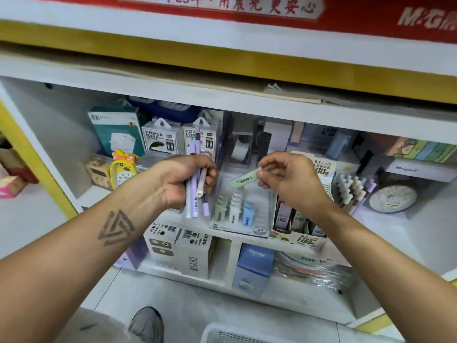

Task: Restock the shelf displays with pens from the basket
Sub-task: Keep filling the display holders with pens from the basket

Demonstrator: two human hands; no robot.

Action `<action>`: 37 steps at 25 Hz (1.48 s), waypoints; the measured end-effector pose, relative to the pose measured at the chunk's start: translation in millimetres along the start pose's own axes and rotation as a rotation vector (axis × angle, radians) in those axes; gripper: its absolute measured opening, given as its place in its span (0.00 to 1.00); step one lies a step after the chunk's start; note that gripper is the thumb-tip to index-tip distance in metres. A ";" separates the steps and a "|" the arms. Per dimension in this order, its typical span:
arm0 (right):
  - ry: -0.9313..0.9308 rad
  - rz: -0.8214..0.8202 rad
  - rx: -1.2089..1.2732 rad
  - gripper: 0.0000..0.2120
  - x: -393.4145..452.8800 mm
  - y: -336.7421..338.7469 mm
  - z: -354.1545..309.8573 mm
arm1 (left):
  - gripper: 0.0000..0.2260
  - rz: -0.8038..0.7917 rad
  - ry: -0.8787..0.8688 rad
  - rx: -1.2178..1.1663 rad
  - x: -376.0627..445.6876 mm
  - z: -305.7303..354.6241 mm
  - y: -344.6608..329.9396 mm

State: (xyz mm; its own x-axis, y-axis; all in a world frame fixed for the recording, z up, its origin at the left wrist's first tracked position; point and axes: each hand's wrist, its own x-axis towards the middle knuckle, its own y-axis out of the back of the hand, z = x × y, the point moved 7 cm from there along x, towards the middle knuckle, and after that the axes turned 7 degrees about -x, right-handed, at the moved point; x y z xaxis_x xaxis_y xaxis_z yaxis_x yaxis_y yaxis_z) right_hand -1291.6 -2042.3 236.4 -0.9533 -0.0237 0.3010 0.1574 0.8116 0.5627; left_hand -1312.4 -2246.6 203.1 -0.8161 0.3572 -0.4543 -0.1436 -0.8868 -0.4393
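From the head view, my left hand (184, 180) sits just left of the frame's centre, fingers curled round a bundle of pens (196, 194) in pale blue, lilac and beige; the bundle stands nearly upright, its upper ends rising in front of a power bank box (201, 137) at the back of the shelf. My right hand (286, 178), just right of centre, pinches a short pale green case (243, 179) by one end between thumb and fingertips, the case slanting down toward the left. Below it, on the shelf (173, 95), a clear display rack (241, 214) holds small green, white and blue items in rows, with a "2B" label on its front. To the right of that rack stands a display of lead refill packs (299, 224), and further right a row of pens with pale caps (351, 191). At the bottom edge of the frame, a white basket (222, 334) shows only its rim, beside my shoe (147, 324).
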 end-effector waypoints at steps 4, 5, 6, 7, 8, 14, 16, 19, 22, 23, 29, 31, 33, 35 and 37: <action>0.059 -0.014 -0.222 0.05 6.3 -24.6 -2.1 | 0.12 0.038 0.016 -0.018 -4.5 -1.0 10.6; 0.093 -0.020 -0.313 0.04 7.5 -32.2 -4.6 | 0.14 0.044 0.018 -0.016 -5.8 -1.9 13.6; 0.134 -0.028 -0.401 0.04 8.0 -39.5 -7.7 | 0.15 0.047 0.019 -0.010 -6.7 -2.4 15.9; 0.178 -0.041 -0.474 0.04 8.5 -47.1 -10.4 | 0.17 0.047 0.017 0.001 -7.3 -3.0 18.1; 0.217 -0.060 -0.526 0.03 9.2 -55.5 -12.4 | 0.18 0.046 0.014 0.013 -8.3 -2.9 20.9; 0.281 -0.118 -0.643 0.03 13.9 -78.2 -8.9 | 0.08 0.030 0.004 0.074 -13.3 -1.9 26.7; 0.281 -0.110 -0.632 0.03 14.8 -80.7 -9.6 | 0.06 0.025 0.006 0.082 -14.0 -2.0 27.4; 0.270 -0.090 -0.584 0.03 14.8 -82.7 -11.0 | 0.05 0.027 -0.002 0.088 -14.2 -1.5 28.5; 0.269 -0.110 -0.594 0.03 16.5 -84.1 -10.2 | 0.04 0.030 -0.005 0.103 -14.7 -1.7 28.1; 0.282 -0.139 -0.600 0.04 17.6 -86.0 -10.3 | 0.03 0.030 -0.006 0.112 -15.1 -1.7 28.0; 0.275 -0.307 -0.737 0.16 17.1 -99.8 -7.1 | 0.03 -0.010 0.011 0.165 -18.4 -4.5 25.6; 0.041 -0.266 -0.271 0.13 18.5 -85.8 -3.6 | 0.05 -0.056 0.017 0.176 -19.1 -6.4 19.7; -0.209 -0.297 0.315 0.08 14.0 -76.8 -2.5 | 0.05 -0.117 0.028 0.186 -19.4 -9.4 9.6; -0.252 -0.339 0.552 0.09 8.9 -68.5 -5.8 | 0.05 -0.180 0.035 0.192 -19.6 -12.7 -3.9; -0.256 -0.325 0.601 0.12 4.5 -57.3 -5.9 | 0.06 -0.221 0.045 0.192 -19.4 -16.2 -17.5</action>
State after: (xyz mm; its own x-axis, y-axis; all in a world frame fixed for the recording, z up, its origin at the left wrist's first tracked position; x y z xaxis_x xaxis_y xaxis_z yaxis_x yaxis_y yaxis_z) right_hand -1303.4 -2092.4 210.1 -0.9698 -0.2405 -0.0398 -0.2423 0.9689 0.0508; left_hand -1285.0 -2233.3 207.1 -0.7283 0.5568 -0.3995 -0.4220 -0.8237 -0.3787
